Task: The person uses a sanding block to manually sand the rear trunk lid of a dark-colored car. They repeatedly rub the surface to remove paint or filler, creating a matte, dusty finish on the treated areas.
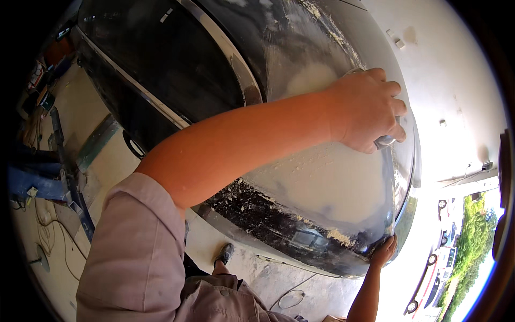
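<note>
My left arm reaches across a dark car's body panel (343, 193), which carries a broad pale patch of dusty filler. My left hand (370, 107) is closed over a grey sanding block (384, 142) pressed to the panel near its right edge. Only the ends of the block show; the hand covers the rest. Lower down, my right hand (384, 251) lies with its fingers on the panel's bottom right corner and holds no tool. Pale crumbs of filler (340, 236) cling to the black strip along the panel's lower side.
At left, a blue metal stand (37, 180) and loose cables (51, 225) are on the floor. Another cable (292, 298) lies near my shoe (225, 254). A white wall (434, 96) rises on the right; parked vehicles (432, 260) show outside.
</note>
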A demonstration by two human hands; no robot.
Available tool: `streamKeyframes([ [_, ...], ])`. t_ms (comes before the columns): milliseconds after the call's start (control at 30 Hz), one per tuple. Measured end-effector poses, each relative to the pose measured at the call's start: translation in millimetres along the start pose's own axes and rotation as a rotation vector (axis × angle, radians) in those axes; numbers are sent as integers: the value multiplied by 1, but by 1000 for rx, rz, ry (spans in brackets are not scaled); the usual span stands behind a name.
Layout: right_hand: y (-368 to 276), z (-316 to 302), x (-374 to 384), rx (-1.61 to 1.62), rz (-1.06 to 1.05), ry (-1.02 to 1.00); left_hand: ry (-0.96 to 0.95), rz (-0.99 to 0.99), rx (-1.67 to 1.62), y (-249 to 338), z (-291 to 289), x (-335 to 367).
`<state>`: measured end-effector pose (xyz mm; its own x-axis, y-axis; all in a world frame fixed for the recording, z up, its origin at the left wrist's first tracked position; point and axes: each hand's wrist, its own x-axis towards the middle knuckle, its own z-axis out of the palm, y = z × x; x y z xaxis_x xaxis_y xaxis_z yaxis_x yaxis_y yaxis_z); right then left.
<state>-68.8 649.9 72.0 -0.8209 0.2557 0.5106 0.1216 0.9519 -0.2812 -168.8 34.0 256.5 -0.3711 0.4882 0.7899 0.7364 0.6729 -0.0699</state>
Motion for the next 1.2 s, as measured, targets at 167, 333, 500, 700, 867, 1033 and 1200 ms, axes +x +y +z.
streamKeyframes([
  [167, 0, 0, -2, 12, -16, -13, 254, -37, 31, 50, 2, -91],
  [333, -1, -2, -3, -1, 20, 11, 158, -129, 25, 97, 7, -172],
  [500, -59, 3, -20, -25, -183, 124, 77, -161, -28, 130, 21, -209],
  [700, -349, -19, -104, 415, -909, -47, -210, -206, -101, 127, -15, -215],
  [867, -407, 10, -121, 307, -1102, -59, -255, -377, -163, 124, -37, -236],
  [1033, -339, -36, -140, 458, -828, 24, -505, -6, 137, 89, -49, -292],
  [1200, -189, -93, -217, 453, -280, 104, -536, 336, 67, 101, 25, -232],
])
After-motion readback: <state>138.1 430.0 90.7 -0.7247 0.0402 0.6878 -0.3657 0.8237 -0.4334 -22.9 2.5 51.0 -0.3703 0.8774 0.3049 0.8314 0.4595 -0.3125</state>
